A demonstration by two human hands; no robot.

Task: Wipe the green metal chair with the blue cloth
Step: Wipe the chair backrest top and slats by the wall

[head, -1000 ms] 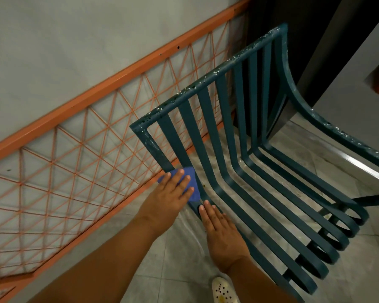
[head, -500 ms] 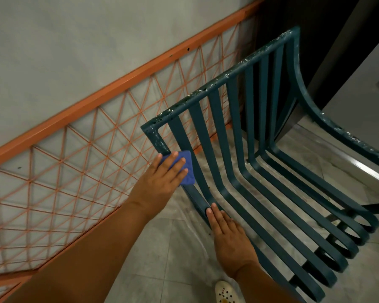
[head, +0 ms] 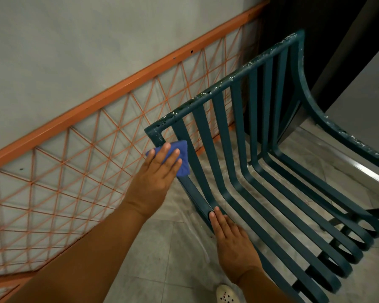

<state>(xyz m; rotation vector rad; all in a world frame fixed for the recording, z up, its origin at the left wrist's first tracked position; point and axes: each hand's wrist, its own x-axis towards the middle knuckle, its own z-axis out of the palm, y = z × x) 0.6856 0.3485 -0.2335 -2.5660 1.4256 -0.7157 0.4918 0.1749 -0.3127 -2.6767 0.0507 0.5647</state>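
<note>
Chair [head: 239,162]: green slatted metal, on a tiled floor [head: 162,259] beside an orange lattice railing [head: 74,171].
Cloth [head: 179,158]: blue, folded, against the chair's near back upright, just below the top corner.
Left hand [head: 155,173]: fingers straight, pressing the cloth flat.
Right hand [head: 232,243]: fingers extended, resting on the near seat rail.

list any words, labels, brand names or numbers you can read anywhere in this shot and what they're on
None: no readable text shows anywhere in the head view.
green metal chair: only chipped paint flecks, no label or brand.
blue cloth under the left hand: plain, no tag visible.
orange lattice railing and grey wall: no sign or number.
white shoe: only holes, no logo readable.
</note>
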